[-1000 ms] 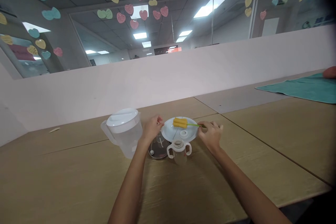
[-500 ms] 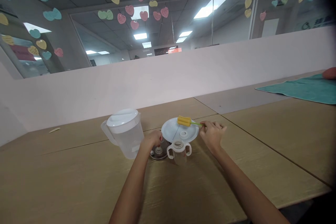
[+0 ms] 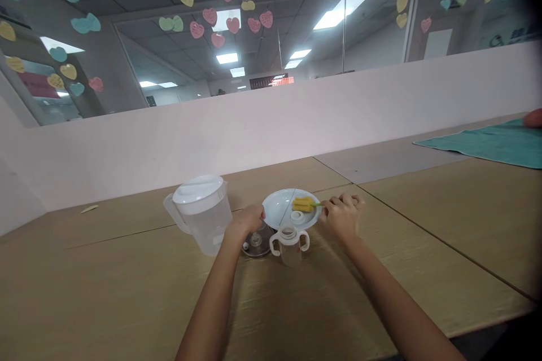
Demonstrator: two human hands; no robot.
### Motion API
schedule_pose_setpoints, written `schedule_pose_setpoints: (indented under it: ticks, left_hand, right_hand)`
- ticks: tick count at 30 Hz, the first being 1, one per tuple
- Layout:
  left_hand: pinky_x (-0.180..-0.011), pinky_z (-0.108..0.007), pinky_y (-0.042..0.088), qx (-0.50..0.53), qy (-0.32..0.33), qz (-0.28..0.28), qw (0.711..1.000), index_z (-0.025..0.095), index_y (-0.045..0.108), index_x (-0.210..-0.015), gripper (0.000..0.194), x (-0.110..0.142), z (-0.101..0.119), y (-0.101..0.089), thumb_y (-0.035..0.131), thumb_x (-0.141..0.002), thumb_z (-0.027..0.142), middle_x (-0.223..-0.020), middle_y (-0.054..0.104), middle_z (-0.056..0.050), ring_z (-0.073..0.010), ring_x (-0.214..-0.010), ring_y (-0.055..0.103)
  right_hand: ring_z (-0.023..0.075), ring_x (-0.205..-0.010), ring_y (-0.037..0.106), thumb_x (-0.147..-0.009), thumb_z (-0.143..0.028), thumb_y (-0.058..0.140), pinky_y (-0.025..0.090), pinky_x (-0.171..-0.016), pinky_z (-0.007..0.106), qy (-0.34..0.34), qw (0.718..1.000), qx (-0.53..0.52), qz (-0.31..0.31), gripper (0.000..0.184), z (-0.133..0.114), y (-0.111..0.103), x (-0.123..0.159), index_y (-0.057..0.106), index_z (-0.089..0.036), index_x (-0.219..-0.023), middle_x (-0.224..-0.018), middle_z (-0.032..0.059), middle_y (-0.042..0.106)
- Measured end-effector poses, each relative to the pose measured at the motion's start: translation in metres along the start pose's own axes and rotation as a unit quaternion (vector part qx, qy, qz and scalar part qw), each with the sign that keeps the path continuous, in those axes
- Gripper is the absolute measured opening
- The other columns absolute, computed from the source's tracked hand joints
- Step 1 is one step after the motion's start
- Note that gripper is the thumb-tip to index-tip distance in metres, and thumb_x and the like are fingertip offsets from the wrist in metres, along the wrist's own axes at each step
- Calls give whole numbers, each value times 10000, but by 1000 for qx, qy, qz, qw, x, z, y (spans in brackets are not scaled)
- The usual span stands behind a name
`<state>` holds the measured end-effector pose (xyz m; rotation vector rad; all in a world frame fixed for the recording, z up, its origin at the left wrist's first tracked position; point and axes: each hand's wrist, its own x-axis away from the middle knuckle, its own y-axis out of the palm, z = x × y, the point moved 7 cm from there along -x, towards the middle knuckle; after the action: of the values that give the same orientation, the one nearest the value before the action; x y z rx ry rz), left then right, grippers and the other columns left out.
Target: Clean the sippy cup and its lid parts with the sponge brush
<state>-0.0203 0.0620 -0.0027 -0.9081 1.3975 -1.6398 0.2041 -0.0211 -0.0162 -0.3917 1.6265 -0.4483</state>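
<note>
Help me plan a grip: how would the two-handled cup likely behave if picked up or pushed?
The cup looks like translucent plastic, so probably light yet stiff. Upright and narrow, it might tip if pushed near its open top. Its side handles should make gripping easier.

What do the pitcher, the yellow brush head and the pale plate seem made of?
Pitcher: likely smooth plastic; its body is cloudy and see-through.
Yellow brush head: probably matte sponge foam, judging by its soft-looking ridges.
Pale plate: smooth, with a faint sheen; ceramic or plastic, I can't tell which.

pitcher (image 3: 205, 228) left, cup (image 3: 290, 252) before plate (image 3: 276, 206)
</note>
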Motion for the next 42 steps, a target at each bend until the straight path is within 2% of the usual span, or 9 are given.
schedule_pose_setpoints:
  ticks: [5,11,18,23,26,30,34,37,42]
  left_hand:
    - [-740,-251,438,18,39,23,999,196,610,-969,269,-4,16,0,514,-730,119,-926,665,-60,-181,-846,604]
    - [-882,-294,416,31,72,22,997,177,615,-1067,324,-8,29,11,510,-760,172,-1156,621,-101,-214,-1031,576]
    - [-811,-280,422,52,91,33,994,186,666,-944,291,-4,40,7,400,-826,192,-1005,687,-75,-200,-918,610]
    - [-713,-247,419,89,114,37,989,199,634,-944,387,2,48,-1,280,-908,352,-941,676,-53,-172,-828,595]
    - [-632,-234,406,102,124,17,987,191,639,-873,368,4,50,0,377,-865,450,-839,667,-31,-163,-731,579]
    - [-655,-229,416,118,131,12,984,185,634,-875,325,4,47,-1,477,-810,463,-851,652,-15,-154,-745,573]
    - [-773,-267,416,121,125,57,983,166,615,-866,278,2,43,-7,541,-779,420,-981,614,-53,-183,-883,554]
    - [-830,-283,410,124,128,85,980,166,605,-846,226,-1,40,-11,587,-756,373,-1013,598,-61,-191,-935,545]
    - [-862,-297,428,160,146,138,966,179,597,-783,186,0,37,-22,642,-719,347,-1127,576,-69,-194,-998,548]
  right_hand:
    - [186,-726,449,-670,-152,520,186,-844,420,-11,1000,-13,-18,173,-3,2,0,671,-186,-592,-623,58,652]
    - [167,-676,465,-654,-140,497,180,-765,380,42,996,-69,-30,213,-2,7,0,664,-223,-552,-582,22,659]
    - [176,-652,492,-696,-192,483,172,-694,350,120,988,-64,-74,244,7,14,1,679,-230,-554,-543,43,640]
    - [179,-656,504,-720,-221,485,162,-671,340,139,983,-50,-108,246,9,18,1,691,-233,-588,-575,53,651]
    - [176,-646,498,-726,-221,476,161,-668,340,144,982,-44,-115,252,9,18,2,691,-225,-592,-585,66,648]
    - [176,-622,482,-729,-228,454,159,-664,341,189,973,-46,-127,264,18,18,2,699,-212,-631,-603,84,647]
    - [193,-684,495,-733,-236,414,157,-665,326,249,952,-127,-121,285,31,20,3,695,-223,-687,-640,64,653]
    - [198,-737,497,-723,-232,403,160,-683,322,252,945,-178,-108,289,32,22,3,691,-233,-693,-671,46,658]
    - [204,-736,486,-712,-212,395,172,-702,339,262,947,-141,-121,309,33,25,4,703,-223,-728,-636,62,631]
